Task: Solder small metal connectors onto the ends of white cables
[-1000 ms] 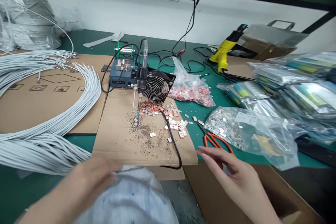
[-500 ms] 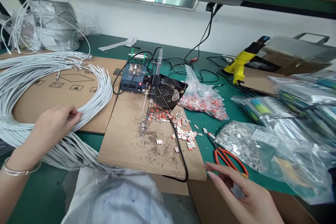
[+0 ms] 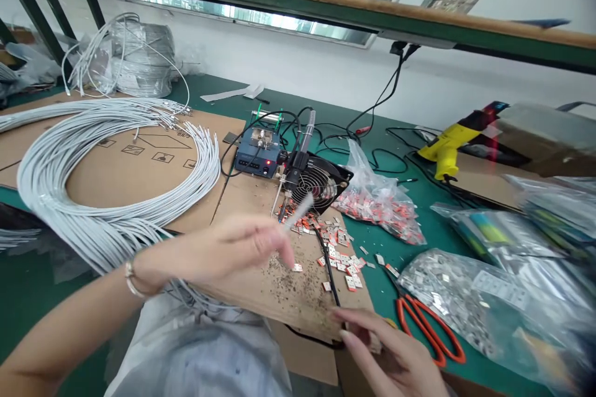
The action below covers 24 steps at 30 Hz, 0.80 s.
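Observation:
My left hand (image 3: pixel 233 251), blurred by motion, is over the left part of the cardboard work sheet (image 3: pixel 242 285). Its thumb and fingers are closed on a white cable end (image 3: pixel 299 212) that points up and right. My right hand (image 3: pixel 367 347) is at the sheet's front right corner, thumb and forefinger apart, beside a black cord (image 3: pixel 333 282). Whether it touches the cord is unclear. Small metal connectors with orange parts (image 3: pixel 342 260) lie scattered on the sheet, in front of a black fan (image 3: pixel 316 183) and a soldering iron in a stand (image 3: pixel 300 155).
Coiled white cables (image 3: pixel 51 198) lie on cardboard at the left. A blue soldering station (image 3: pixel 256 158) stands behind the sheet. Orange-handled pliers (image 3: pixel 431 329), a bag of metal parts (image 3: pixel 447 298), a bag of orange parts (image 3: pixel 382 208) and a yellow heat gun (image 3: pixel 447 149) are at the right.
My left hand has moved right from the cable coil to over the work sheet, now with a cable end. My right hand has moved slightly left. The head view has shifted.

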Each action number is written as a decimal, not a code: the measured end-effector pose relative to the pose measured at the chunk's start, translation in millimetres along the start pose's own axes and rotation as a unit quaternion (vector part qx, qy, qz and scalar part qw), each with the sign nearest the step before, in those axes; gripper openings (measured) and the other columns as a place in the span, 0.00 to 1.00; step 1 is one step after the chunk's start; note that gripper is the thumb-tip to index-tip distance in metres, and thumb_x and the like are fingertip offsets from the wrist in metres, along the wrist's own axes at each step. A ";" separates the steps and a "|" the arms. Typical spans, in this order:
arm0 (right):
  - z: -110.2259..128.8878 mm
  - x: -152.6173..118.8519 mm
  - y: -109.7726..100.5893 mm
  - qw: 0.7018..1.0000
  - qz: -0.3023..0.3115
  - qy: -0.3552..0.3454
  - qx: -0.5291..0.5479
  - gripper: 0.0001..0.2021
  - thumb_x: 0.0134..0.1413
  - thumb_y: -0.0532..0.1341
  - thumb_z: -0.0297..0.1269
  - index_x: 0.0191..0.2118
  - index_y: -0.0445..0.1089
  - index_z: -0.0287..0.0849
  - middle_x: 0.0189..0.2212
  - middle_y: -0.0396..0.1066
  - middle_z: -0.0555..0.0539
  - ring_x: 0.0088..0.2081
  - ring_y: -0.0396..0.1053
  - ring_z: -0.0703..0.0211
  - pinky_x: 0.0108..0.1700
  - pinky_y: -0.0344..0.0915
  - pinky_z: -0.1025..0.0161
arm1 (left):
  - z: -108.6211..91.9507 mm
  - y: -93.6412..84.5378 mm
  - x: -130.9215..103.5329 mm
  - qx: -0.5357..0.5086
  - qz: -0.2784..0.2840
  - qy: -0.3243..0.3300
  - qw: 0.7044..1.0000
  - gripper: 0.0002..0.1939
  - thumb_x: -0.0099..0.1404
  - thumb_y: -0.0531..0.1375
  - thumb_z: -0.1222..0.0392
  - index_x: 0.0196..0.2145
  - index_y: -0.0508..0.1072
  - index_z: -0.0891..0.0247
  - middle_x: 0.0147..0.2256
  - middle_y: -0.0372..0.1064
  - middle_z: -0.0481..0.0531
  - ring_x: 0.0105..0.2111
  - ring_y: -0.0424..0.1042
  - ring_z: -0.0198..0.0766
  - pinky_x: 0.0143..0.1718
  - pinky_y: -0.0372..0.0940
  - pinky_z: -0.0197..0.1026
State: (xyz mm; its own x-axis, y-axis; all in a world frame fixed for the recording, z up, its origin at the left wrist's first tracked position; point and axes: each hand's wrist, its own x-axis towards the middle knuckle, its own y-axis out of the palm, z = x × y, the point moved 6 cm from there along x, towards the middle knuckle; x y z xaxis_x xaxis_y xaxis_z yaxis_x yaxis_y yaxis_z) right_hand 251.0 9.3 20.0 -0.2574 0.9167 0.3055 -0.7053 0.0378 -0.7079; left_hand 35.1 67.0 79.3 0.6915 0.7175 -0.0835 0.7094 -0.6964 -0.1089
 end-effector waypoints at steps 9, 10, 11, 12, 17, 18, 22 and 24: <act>38.7 28.2 53.4 0.958 0.022 0.064 0.280 0.06 0.55 0.58 0.34 0.38 0.70 0.43 0.24 0.71 0.48 0.26 0.66 0.58 0.27 0.62 0.64 | 73.1 59.0 -21.1 -0.091 0.056 -0.142 0.984 0.14 0.67 0.45 0.49 0.37 0.60 0.63 0.21 0.64 0.43 0.12 0.52 0.23 0.12 0.45 0.28; 40.2 29.6 56.7 0.950 0.031 0.072 0.304 0.04 0.54 0.59 0.35 0.34 0.70 0.43 0.22 0.70 0.49 0.24 0.64 0.59 0.26 0.61 0.64 | 74.8 58.8 -25.5 -0.080 0.049 -0.150 0.984 0.15 0.67 0.45 0.49 0.37 0.60 0.63 0.22 0.65 0.43 0.12 0.53 0.23 0.13 0.46 0.28; 41.1 30.3 59.6 0.941 0.040 0.081 0.325 0.04 0.53 0.59 0.35 0.32 0.70 0.42 0.20 0.68 0.50 0.23 0.63 0.60 0.26 0.59 0.64 | 75.3 58.5 -28.9 -0.068 0.042 -0.154 0.985 0.15 0.67 0.45 0.49 0.37 0.61 0.63 0.23 0.66 0.44 0.12 0.55 0.22 0.13 0.47 0.27; 41.3 30.3 61.8 0.934 0.046 0.091 0.344 0.04 0.52 0.60 0.34 0.30 0.69 0.41 0.20 0.68 0.50 0.22 0.62 0.61 0.25 0.58 0.65 | 75.5 58.4 -31.3 -0.057 0.036 -0.157 0.985 0.15 0.67 0.45 0.49 0.36 0.61 0.63 0.24 0.66 0.44 0.13 0.57 0.22 0.14 0.48 0.27; 37.8 25.6 67.3 0.905 0.057 0.111 0.408 0.05 0.46 0.64 0.33 0.25 0.67 0.41 0.20 0.63 0.51 0.22 0.57 0.64 0.24 0.53 0.66 | 78.9 60.2 -30.6 -0.046 -0.018 -0.137 0.989 0.12 0.62 0.55 0.51 0.32 0.65 0.65 0.23 0.61 0.43 0.19 0.62 0.26 0.20 0.56 0.28; 37.1 24.5 68.7 0.898 0.059 0.110 0.422 0.06 0.45 0.64 0.33 0.24 0.67 0.41 0.19 0.62 0.52 0.22 0.57 0.64 0.23 0.53 0.67 | 80.1 60.5 -29.2 -0.058 -0.035 -0.125 0.990 0.11 0.61 0.57 0.53 0.31 0.66 0.65 0.22 0.60 0.42 0.20 0.62 0.26 0.21 0.57 0.29; 37.4 22.1 75.5 0.861 0.037 0.098 0.498 0.09 0.45 0.65 0.32 0.21 0.66 0.41 0.18 0.61 0.53 0.20 0.55 0.65 0.22 0.50 0.68 | 86.2 62.2 -25.5 -0.126 -0.081 -0.093 0.984 0.12 0.59 0.59 0.55 0.25 0.65 0.66 0.19 0.60 0.43 0.18 0.62 0.26 0.21 0.58 0.29; 39.4 21.4 80.4 0.842 0.003 0.087 0.533 0.09 0.46 0.65 0.32 0.21 0.66 0.41 0.18 0.60 0.53 0.20 0.55 0.66 0.22 0.50 0.68 | 89.3 62.9 -24.6 -0.160 -0.085 -0.094 0.979 0.14 0.58 0.60 0.53 0.23 0.65 0.67 0.17 0.61 0.43 0.17 0.63 0.27 0.19 0.59 0.29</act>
State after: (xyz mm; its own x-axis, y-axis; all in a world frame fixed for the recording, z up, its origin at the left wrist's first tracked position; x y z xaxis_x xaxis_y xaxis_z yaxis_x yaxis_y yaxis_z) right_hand 162.8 16.2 -5.3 -0.2272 0.9638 0.1398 -0.9204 -0.2594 0.2924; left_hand 50.5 7.0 -13.9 0.5431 0.7933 -0.2753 0.8397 -0.5136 0.1766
